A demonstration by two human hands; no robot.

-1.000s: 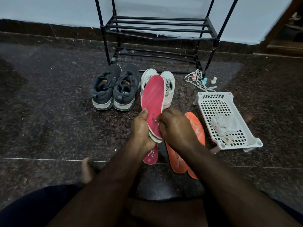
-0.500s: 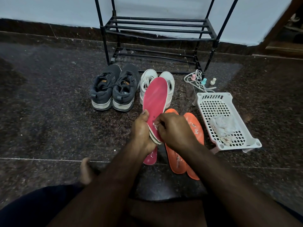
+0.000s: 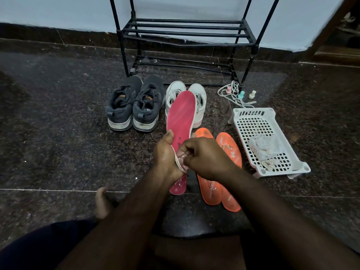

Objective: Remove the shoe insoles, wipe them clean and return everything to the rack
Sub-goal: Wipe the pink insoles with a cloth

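The left hand (image 3: 167,151) is wrapped around the heel end of a pink insole (image 3: 181,115), held upright above the floor (image 3: 58,133), thumb pressed on its face. A small white wipe (image 3: 182,159) is pinched against the insole's lower part by the curled right hand (image 3: 204,156). A second pink insole (image 3: 178,185) and two orange insoles (image 3: 224,172) lie on the floor beneath, before the black rack (image 3: 187,32).

Two pairs of shoes (image 3: 155,103) stand side by side before the rack (image 3: 187,34), two insoles (image 3: 218,168) nearer, a basket (image 3: 268,141) right of them.
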